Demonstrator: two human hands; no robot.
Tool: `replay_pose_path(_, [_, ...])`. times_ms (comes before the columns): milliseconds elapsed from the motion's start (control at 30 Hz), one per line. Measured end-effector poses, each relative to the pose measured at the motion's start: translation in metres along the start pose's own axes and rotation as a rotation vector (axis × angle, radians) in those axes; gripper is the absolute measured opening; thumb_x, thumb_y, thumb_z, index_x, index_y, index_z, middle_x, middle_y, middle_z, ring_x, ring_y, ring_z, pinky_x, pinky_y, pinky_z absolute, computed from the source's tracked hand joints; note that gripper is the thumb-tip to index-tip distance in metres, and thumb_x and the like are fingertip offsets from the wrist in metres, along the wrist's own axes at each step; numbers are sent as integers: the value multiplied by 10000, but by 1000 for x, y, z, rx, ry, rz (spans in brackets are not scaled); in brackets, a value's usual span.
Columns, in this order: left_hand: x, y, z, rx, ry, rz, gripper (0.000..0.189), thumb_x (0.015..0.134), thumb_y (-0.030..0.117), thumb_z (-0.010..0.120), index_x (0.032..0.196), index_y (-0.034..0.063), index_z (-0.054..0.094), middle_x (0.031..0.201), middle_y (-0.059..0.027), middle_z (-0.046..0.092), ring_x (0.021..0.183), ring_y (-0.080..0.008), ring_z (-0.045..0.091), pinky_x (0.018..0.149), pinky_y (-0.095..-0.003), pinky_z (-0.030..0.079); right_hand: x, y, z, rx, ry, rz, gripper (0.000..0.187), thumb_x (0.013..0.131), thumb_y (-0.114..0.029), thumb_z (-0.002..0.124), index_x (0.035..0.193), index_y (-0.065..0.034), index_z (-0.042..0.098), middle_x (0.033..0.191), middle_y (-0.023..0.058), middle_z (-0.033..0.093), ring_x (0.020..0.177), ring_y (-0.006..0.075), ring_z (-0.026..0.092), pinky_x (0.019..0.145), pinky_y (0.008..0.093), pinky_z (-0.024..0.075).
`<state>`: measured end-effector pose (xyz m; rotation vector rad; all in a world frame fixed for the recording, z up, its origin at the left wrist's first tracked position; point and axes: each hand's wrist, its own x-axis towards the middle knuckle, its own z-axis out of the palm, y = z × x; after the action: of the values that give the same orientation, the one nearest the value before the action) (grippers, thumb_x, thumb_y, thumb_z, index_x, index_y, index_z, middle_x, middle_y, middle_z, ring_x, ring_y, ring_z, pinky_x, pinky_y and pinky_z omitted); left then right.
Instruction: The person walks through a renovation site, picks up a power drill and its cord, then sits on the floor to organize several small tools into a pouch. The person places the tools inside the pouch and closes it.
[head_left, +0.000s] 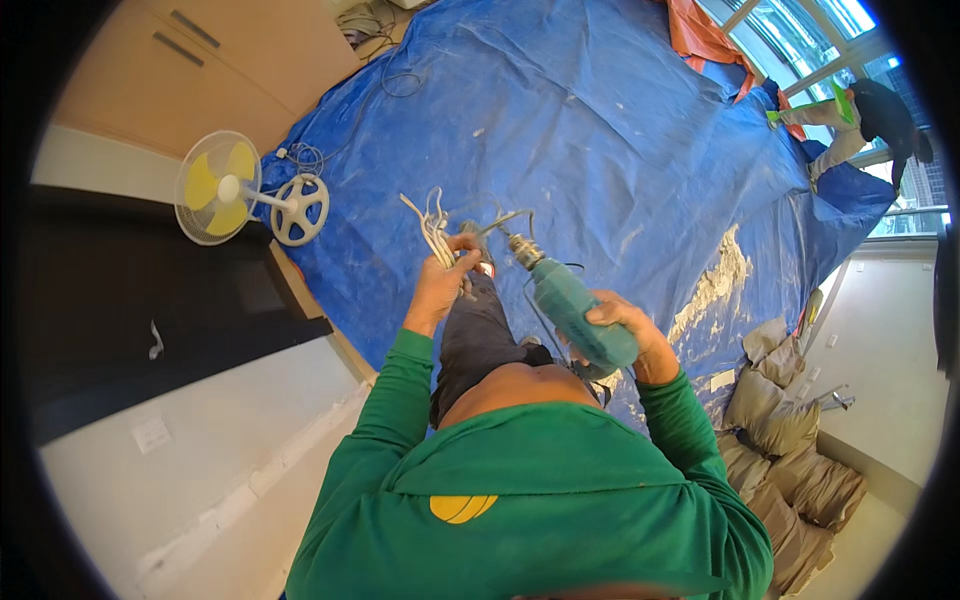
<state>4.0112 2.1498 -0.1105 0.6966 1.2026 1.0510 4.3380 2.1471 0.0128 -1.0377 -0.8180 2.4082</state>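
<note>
My right hand (626, 330) grips the rear body of a teal power drill (574, 304), whose metal chuck points up and to the left. A thin grey cable or wire loops near the chuck; whether it is fixed there I cannot tell. My left hand (450, 277) is closed around a bundle of whitish cables (433, 229), with their loose ends fanning out above the fingers. Both hands are in front of my body, a short gap apart, above the blue tarpaulin (585, 172).
A white fan (228, 189) with yellow blades stands at the left, beside a coiled cord (306, 157). Filled sacks (772, 416) are piled at the lower right. Pale rubble (716, 285) lies on the tarpaulin. Another person (885, 112) bends by the windows.
</note>
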Motion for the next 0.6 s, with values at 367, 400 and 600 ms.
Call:
replay_pose_path(367, [333, 90, -27, 387, 17, -16, 211, 1015, 231, 734, 991, 24, 704, 773, -44, 709, 654, -142, 619, 625, -340, 487, 87, -160, -88, -53, 346, -47, 631, 890, -382, 725, 1298, 88, 623, 987, 203, 735, 674, 276, 734, 609, 390, 621])
replay_pose_path(400, [356, 93, -26, 489, -13, -32, 225, 999, 231, 743, 945, 17, 701, 752, -52, 709, 656, -155, 629, 634, -359, 493, 92, -169, -91, 10, 368, -82, 634, 883, -386, 731, 1296, 83, 625, 981, 200, 739, 676, 274, 737, 614, 386, 622])
replay_pose_path(600, [473, 112, -19, 1090, -151, -83, 279, 942, 204, 743, 1124, -6, 715, 1080, -263, 776, 1018, -440, 750, 882, -538, 578, 143, -212, -120, 354, 447, -318, 664, 896, -404, 711, 1334, 87, 625, 1009, 245, 729, 682, 332, 723, 627, 420, 609])
